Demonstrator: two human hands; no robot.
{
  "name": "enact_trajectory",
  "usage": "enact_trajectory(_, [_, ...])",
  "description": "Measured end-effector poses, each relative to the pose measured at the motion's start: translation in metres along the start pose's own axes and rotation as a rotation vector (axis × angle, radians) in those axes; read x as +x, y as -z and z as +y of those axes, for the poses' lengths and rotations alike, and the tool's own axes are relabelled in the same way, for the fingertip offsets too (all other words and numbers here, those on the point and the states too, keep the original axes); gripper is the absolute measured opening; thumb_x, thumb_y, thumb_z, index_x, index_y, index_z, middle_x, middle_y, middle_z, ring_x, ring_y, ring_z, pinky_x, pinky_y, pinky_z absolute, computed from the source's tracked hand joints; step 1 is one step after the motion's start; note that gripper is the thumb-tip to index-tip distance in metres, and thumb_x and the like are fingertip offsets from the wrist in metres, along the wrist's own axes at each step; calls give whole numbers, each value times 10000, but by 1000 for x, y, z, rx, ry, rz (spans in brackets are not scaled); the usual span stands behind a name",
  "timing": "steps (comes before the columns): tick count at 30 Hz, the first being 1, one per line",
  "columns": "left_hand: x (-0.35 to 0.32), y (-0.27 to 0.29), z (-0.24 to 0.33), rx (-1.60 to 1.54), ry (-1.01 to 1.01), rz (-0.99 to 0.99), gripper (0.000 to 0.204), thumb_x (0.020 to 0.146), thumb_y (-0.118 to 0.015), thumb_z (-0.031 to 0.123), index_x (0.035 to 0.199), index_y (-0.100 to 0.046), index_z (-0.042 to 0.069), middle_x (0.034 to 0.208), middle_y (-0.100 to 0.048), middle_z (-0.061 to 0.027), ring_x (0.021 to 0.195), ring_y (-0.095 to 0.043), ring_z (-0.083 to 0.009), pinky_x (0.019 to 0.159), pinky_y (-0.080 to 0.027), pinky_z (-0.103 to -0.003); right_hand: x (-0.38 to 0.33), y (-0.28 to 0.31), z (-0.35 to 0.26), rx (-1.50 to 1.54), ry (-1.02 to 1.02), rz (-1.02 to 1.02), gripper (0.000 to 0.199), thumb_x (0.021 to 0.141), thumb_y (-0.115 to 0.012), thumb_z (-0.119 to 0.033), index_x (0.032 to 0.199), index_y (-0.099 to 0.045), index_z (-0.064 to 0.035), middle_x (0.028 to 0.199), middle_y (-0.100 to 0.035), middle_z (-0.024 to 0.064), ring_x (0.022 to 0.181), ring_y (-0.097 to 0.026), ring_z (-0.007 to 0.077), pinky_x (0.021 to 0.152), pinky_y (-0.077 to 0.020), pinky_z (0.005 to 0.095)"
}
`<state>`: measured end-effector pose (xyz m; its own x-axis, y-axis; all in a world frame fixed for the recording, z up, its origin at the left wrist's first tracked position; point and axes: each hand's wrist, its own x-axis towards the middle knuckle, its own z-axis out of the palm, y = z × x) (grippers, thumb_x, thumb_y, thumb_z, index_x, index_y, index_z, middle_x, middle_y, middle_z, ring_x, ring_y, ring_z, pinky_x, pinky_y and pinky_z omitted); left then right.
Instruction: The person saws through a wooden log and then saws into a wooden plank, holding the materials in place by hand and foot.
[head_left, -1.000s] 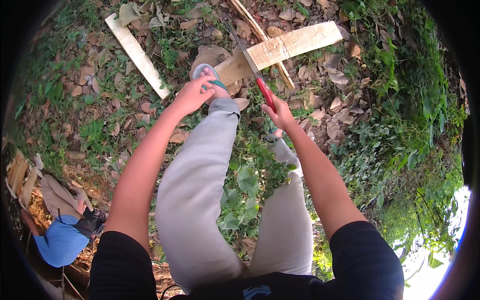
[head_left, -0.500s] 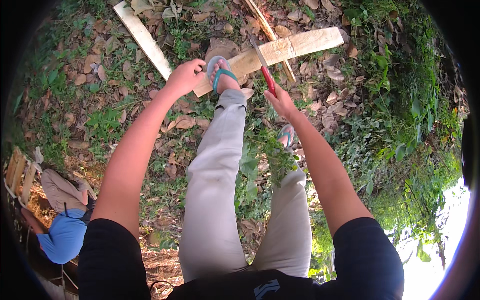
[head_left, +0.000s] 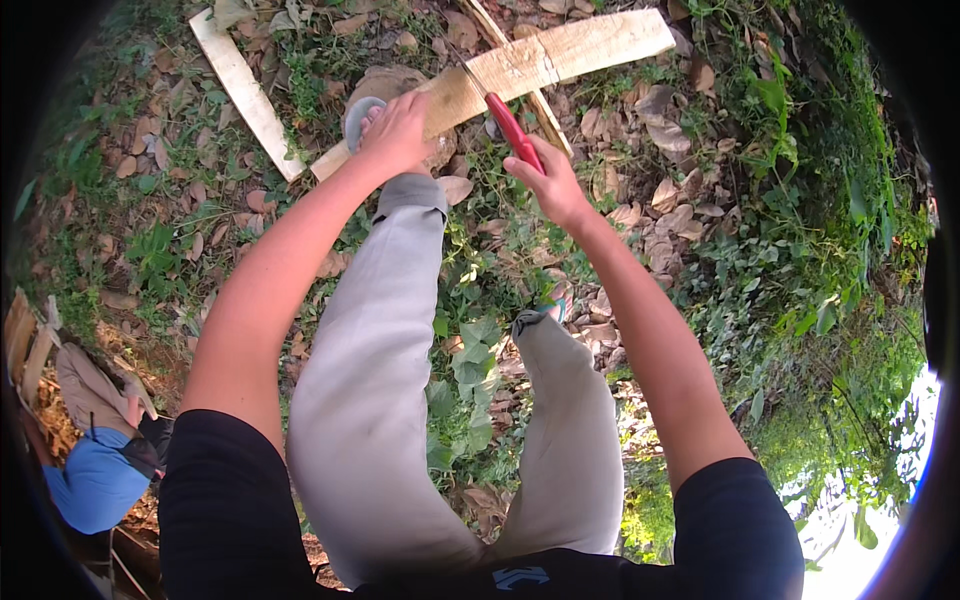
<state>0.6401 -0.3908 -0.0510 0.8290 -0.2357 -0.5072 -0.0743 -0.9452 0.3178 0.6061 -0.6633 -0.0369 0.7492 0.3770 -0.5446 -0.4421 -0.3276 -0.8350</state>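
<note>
Both hands work one plank (head_left: 560,55): the left hand (head_left: 398,130) presses it steady beside the sandalled foot (head_left: 358,118), while the right hand's (head_left: 548,180) grip wraps the red-handled saw (head_left: 512,130).

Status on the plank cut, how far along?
Done: plank is pinned under the left hand and the foot beside it. In hand: right hand holds the red-handled saw at the plank's near edge. Left: the plank looks whole, no visible kerf.

Rough, pale sawn wood plank (head_left: 560,55); glossy red plastic saw handle (head_left: 513,130); matt grey cloth trousers (head_left: 375,370); dry, crinkled leaves (head_left: 660,210).
</note>
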Motion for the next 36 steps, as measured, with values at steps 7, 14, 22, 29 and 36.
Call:
enact_trajectory(7, [4, -39, 3, 60, -7, 102, 930, 740, -857, 230, 1495, -369, -11, 1504, -448, -208, 1390, -455, -388, 1159, -380, -457, 3, 25, 14, 39, 31, -169, 337, 1002, -615, -430, 1075, -564, -105, 825, -531, 6, 702, -478, 119, 641, -428, 299])
enact_trajectory(14, [22, -22, -25, 137, 61, -23, 969, 760, -842, 314, 1542, -350, 21, 1477, -505, -175, 1380, -475, -348, 1138, -376, -467, 20, 39, 2, -41, -32, -335, 380, 1064, -518, -468, 1027, -524, -90, 786, -516, 9, 685, -499, 114, 606, -425, 292])
enact_trajectory(22, [32, -27, -29, 96, 49, -40, 919, 782, -815, 390, 1525, -406, 37, 1445, -548, -147, 1350, -498, -324, 1132, -337, -484, 7, 33, -20, -221, -198, -275, 453, 1060, -495, -519, 1094, -530, -68, 857, -550, 34, 686, -505, 126, 592, -447, 309])
enact_trajectory(29, [11, -22, -10, -448, 200, 73, 450, 923, -720, 378, 1261, -643, 91, 1147, -693, -114, 1064, -660, -249, 959, -486, -395, -15, -46, -12, -127, -129, 328, 357, 963, -696, -328, 1049, -576, -3, 822, -608, 132, 726, -585, 219, 682, -488, 403])
enact_trajectory(36, [-18, -8, 26, -739, 92, -153, 296, 1007, -654, 346, 1101, -704, 70, 939, -764, -68, 878, -728, -158, 814, -551, -301, -20, -54, 12, -168, -221, 381, 281, 926, -714, -238, 1066, -599, -23, 917, -647, 199, 866, -623, 363, 796, -491, 475])
